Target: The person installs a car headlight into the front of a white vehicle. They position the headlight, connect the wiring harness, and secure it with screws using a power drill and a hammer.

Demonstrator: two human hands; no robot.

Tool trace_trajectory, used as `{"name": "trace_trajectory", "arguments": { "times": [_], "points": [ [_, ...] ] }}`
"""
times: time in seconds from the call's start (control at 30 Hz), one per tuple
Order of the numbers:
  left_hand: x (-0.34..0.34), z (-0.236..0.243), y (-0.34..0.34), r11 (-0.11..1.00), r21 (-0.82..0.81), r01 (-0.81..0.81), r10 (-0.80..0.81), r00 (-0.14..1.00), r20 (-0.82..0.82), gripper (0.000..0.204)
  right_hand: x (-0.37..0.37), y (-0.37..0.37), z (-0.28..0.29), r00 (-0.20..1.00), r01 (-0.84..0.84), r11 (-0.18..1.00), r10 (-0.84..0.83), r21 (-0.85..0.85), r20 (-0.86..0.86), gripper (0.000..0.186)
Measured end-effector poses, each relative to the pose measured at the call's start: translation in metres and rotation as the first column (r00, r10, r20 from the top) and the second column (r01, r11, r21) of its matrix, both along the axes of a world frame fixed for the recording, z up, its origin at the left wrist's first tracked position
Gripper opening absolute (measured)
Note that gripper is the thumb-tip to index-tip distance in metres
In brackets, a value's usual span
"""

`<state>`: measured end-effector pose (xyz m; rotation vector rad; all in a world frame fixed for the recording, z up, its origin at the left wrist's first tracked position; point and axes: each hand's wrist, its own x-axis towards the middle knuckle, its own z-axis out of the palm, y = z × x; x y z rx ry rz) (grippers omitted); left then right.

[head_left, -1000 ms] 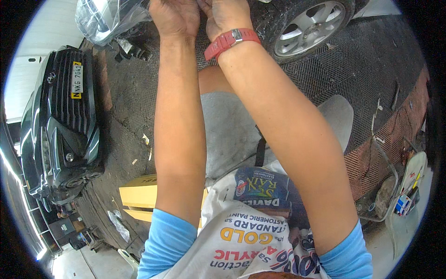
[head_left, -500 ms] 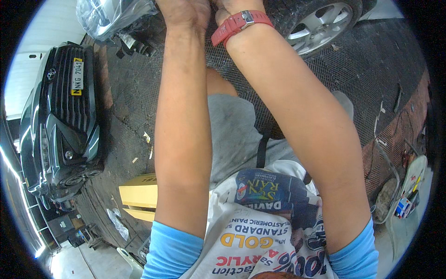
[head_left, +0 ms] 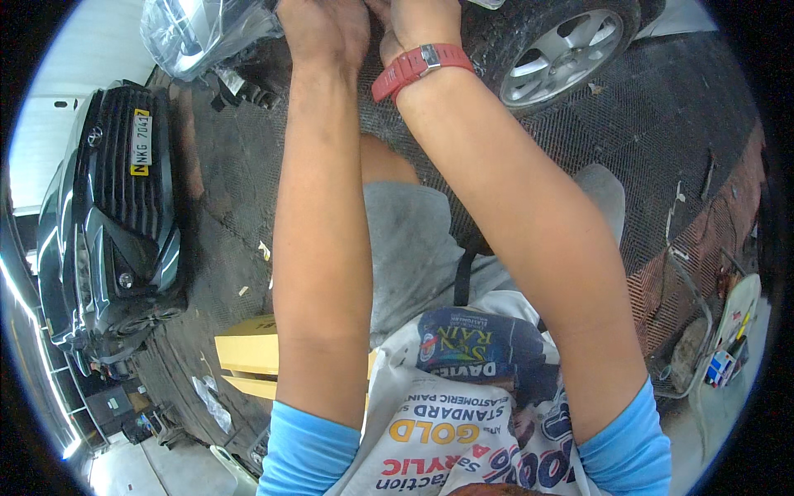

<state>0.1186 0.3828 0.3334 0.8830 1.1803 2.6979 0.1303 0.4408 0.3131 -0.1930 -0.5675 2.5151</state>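
Both my arms reach up to the top edge of the view, where the fingers are cut off. My left hand (head_left: 324, 31) shows only its heel and wrist. Just to its right is my right hand (head_left: 423, 23), with a red watch strap (head_left: 423, 69) round the wrist. Whether either holds anything does not show. Nearest to them on the right stands a car wheel (head_left: 564, 58) with a silver spoked rim and dark tyre. A headlamp-like part (head_left: 203, 33) wrapped in clear plastic is at the left of my hands.
A dark car (head_left: 116, 223) faces in from the left. Yellow cardboard (head_left: 248, 353) lies beside my left elbow, with crumpled clear plastic (head_left: 213, 403) near it. At the right is a pale chair (head_left: 732, 372) bearing small items. Patterned dark matting (head_left: 223, 198) covers the floor, with scraps on it.
My hands and forearms have come slightly lower in the view, and the right arm has shifted a little left. More of both hands shows at the top edge.
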Motion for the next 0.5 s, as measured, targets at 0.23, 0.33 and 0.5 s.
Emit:
{"name": "trace_trajectory", "arguments": {
  "times": [0.23, 0.33, 0.5],
  "points": [
    [-0.006, -0.004, -0.003, 0.998, 0.038, 0.042, -0.040, 0.998, -0.046, 0.065, 0.005, -0.001, 0.002, 1.000, -0.026, 0.999, 0.026, -0.032, -0.009, 0.031],
    [0.003, 0.003, 0.004, 0.999, 0.029, -0.018, 0.018, 1.000, 0.001, 0.066, 0.003, 0.001, -0.001, 1.000, -0.011, 1.000, 0.011, -0.004, -0.010, 0.030],
    [-0.006, -0.004, -0.004, 0.999, 0.016, 0.042, -0.042, 0.999, 0.008, 0.065, 0.011, 0.004, 0.002, 0.997, -0.068, 0.997, 0.067, 0.022, 0.031, 0.030]
  ]
}}
